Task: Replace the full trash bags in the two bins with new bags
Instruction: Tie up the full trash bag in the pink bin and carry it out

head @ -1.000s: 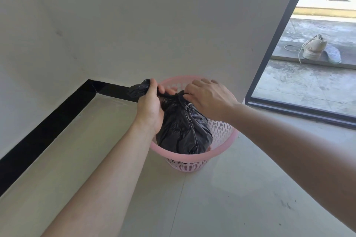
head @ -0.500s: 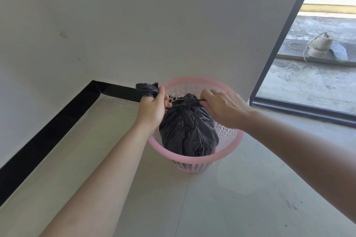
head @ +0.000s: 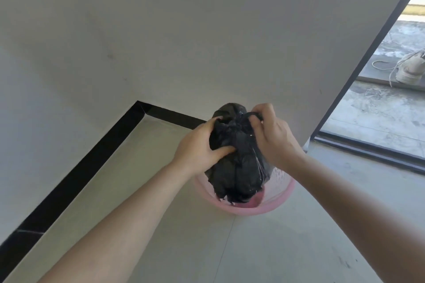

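Observation:
A full black trash bag (head: 236,167), tied at the top, hangs lifted mostly out of a pink perforated bin (head: 279,200) on the floor. My left hand (head: 200,147) grips the bag's upper left side, fingers curled into the plastic. My right hand (head: 273,135) grips the knotted top on the right. The bag's lower end still sits inside the bin's rim and hides most of the bin.
The bin stands near a wall corner with a black baseboard (head: 76,179). A dark-framed glass door (head: 368,149) is at the right; a shoe (head: 411,69) lies outside on the concrete. Grey tile floor (head: 184,248) spreads in front.
Both hands have finished pulling the knot ends apart and now hold the bag itself. The bag has risen out of the bin. The camera moved closer and further above.

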A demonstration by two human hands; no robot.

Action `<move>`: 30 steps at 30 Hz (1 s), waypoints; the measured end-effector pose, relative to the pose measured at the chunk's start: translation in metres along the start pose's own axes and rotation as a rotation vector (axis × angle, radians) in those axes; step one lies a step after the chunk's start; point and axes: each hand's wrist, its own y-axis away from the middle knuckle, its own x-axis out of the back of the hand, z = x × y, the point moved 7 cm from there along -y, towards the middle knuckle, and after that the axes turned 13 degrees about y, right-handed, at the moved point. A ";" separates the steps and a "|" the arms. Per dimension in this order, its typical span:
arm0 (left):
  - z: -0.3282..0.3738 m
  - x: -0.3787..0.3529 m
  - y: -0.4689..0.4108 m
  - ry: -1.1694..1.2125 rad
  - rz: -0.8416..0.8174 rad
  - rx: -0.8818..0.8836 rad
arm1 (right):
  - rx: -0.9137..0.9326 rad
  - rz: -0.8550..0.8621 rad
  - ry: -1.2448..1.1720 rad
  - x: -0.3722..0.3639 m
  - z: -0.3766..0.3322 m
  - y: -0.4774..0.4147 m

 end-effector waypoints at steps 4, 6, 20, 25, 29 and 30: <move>0.053 0.049 -0.004 -0.056 0.211 0.027 | 0.085 -0.009 -0.002 0.041 -0.036 -0.017; 0.089 0.075 -0.003 -0.026 0.219 -0.013 | 0.123 -0.016 -0.021 0.071 -0.058 -0.027; 0.346 0.352 0.048 -0.251 0.336 -0.130 | 0.243 -0.174 0.132 0.306 -0.304 -0.138; 0.446 0.477 0.097 -0.306 0.517 -0.061 | 0.418 -0.201 0.138 0.409 -0.432 -0.185; 0.511 0.550 0.167 -0.450 0.649 0.042 | 0.602 -0.219 0.112 0.473 -0.528 -0.190; 0.523 0.561 0.190 -0.502 0.687 0.075 | 0.662 -0.216 0.109 0.484 -0.550 -0.185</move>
